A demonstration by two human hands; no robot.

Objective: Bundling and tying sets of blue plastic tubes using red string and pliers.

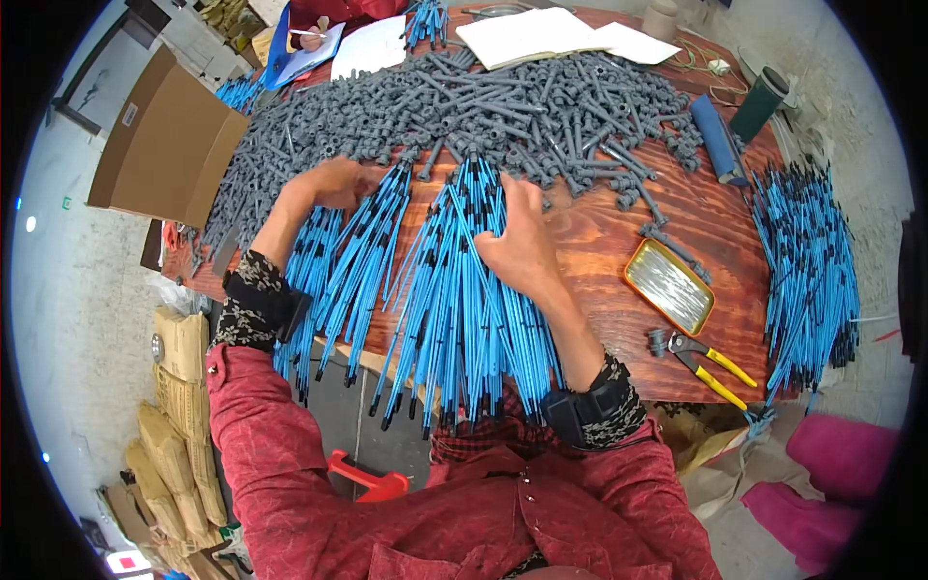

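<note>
Two fanned bundles of thin blue rods with black sleeves and tips lie across the near table edge. My left hand is at the narrow top of the left bundle. Its fingers are curled there; whatever sits between them is hidden. My right hand grips the right side of the larger right bundle, thumb laid over the rods and the other fingers partly hidden. Both bundles narrow toward grey plastic bolt-like parts, heaped beyond my hands.
On the right of the wooden table are yellow-handled pliers, a shallow tin and another blue rod bundle. A cardboard box stands at left. Across the table, a person's hand holds a pen near papers.
</note>
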